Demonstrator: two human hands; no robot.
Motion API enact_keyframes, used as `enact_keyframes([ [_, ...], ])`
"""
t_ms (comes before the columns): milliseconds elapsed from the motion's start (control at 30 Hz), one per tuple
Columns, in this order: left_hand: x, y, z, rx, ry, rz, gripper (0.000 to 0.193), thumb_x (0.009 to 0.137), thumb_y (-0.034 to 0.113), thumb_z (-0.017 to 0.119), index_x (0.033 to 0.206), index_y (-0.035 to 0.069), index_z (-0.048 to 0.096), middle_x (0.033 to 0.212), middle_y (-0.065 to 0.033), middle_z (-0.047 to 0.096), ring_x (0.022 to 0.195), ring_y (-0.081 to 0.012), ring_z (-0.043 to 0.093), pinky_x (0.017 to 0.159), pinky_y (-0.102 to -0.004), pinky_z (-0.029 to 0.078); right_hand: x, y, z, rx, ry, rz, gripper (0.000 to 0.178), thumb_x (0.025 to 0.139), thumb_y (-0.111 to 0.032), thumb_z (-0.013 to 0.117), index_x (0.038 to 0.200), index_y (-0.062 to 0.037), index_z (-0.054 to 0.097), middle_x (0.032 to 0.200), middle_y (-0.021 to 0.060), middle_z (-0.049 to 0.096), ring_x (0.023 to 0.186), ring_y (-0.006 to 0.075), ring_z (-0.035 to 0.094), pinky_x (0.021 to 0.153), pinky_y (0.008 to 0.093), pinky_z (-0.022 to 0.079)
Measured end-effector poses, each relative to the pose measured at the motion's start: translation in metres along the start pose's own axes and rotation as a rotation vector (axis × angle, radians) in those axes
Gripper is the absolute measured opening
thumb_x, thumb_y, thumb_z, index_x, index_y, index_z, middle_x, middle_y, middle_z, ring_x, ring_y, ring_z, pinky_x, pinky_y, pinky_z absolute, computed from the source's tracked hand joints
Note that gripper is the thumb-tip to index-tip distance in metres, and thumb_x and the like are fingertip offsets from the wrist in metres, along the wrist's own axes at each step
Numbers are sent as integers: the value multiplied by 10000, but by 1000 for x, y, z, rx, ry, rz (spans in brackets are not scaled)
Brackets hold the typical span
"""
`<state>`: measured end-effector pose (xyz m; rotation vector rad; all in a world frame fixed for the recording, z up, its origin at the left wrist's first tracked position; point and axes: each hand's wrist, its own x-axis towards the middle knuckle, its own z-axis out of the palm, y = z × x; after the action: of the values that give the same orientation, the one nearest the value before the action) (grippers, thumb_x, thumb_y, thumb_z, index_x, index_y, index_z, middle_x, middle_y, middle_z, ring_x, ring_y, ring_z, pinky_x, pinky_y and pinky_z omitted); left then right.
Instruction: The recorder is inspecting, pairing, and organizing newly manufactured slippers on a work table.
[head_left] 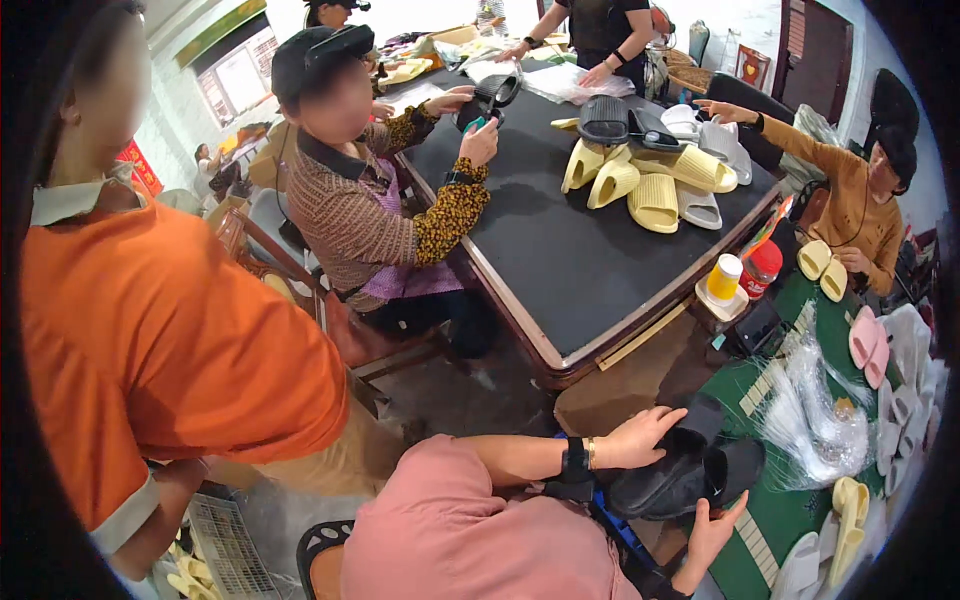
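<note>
Two black slide slippers (655,487) are in front of me at the lower right, above the edge of a green table. My left hand (635,437), with a black wrist strap and a bracelet, grips them from the far side, its fingers over one strap. My right hand (712,530) is on the near side, its thumb and fingers spread apart beside the soles. Whether it touches them I cannot tell. Past the slippers, a bundle of clear plastic strands (815,420) lies on the green table (735,385).
Beyond is a black-topped table (530,265) with a pile of yellow, grey and black slippers (655,200). A co-worker (370,190) there holds a black slipper. Another person in orange (170,350) stands close at left. A yellow cup (724,278) and red-lidded jar (760,265) sit between the tables.
</note>
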<state>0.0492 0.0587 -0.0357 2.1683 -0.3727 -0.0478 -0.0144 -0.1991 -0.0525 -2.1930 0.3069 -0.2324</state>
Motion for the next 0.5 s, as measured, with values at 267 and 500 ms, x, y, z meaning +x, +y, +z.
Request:
enact_keyframes([
  [267,-7,-1,1,61,79,103,557,757,36,658,1288,23,488,1180,-197,536,1096,-374,524,946,-431,443,3,-16,-3,-173,8,-41,683,803,-95,552,1441,-83,309,1084,303,615,991,464,604,823,455,480],
  [500,-20,-16,9,-4,213,45,506,778,42,671,1261,23,523,1180,-190,545,1085,-358,551,931,-392,460,-5,-20,-17,-343,-118,94,723,778,-135,586,1451,-97,325,696,211,615,691,414,616,653,479,479],
])
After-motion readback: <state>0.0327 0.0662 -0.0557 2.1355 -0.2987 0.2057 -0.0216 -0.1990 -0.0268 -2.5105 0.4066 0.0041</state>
